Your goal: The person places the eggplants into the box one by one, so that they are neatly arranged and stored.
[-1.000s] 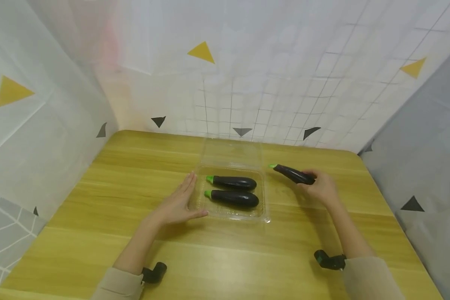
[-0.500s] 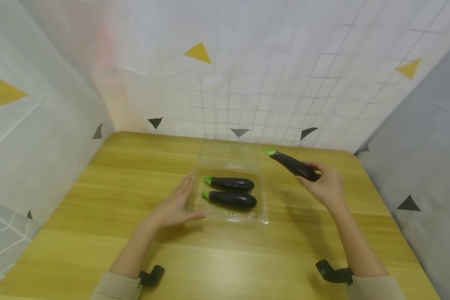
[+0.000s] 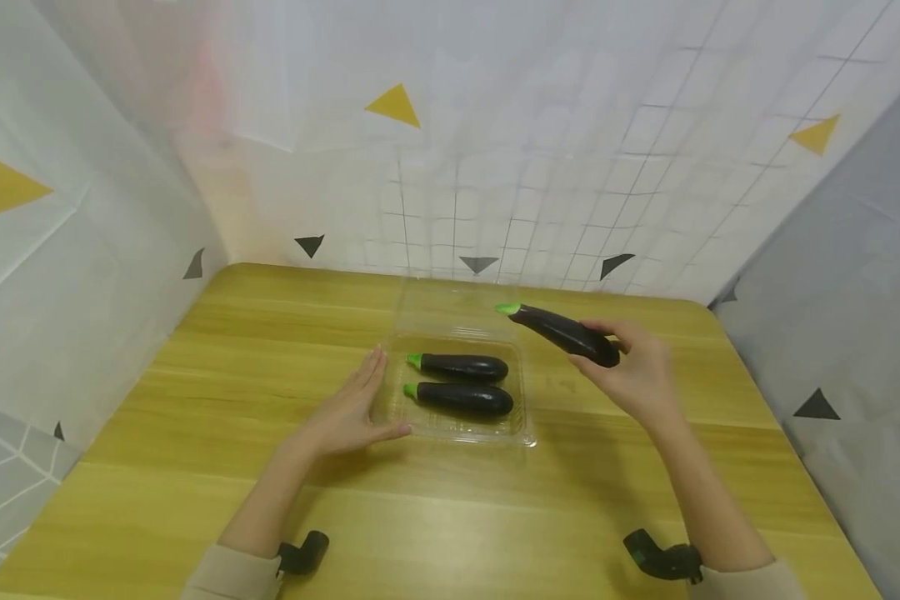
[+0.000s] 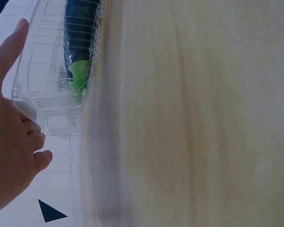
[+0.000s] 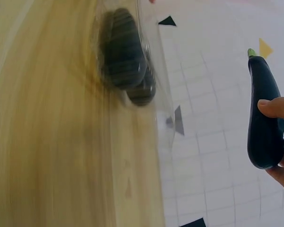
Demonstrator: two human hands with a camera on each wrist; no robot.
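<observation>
My right hand [image 3: 640, 375] grips a dark eggplant [image 3: 558, 329] by its thick end, raised above the wooden table. Its green stem points left, towards the box; the right wrist view shows the thumb [image 5: 274, 108] pressed along its side. Two more dark eggplants, a far one [image 3: 465, 367] and a near one [image 3: 465, 399], lie side by side in a clear plastic box [image 3: 457, 438], green stems to the left. My left hand [image 3: 345, 417] rests against the box's left side, fingers and thumb spread straight along it.
The box's clear lid [image 3: 457, 307] stands folded back at the far side, close to the white patterned backdrop [image 3: 330, 183]. Backdrop sheets also flank the wooden table [image 3: 450, 517] left and right. Black wrist mounts [image 3: 303, 552] sit on both forearms.
My right hand has lifted the eggplant higher off the table, then carried it left towards the box. My left hand stays at the box's side, and the other two eggplants lie as before.
</observation>
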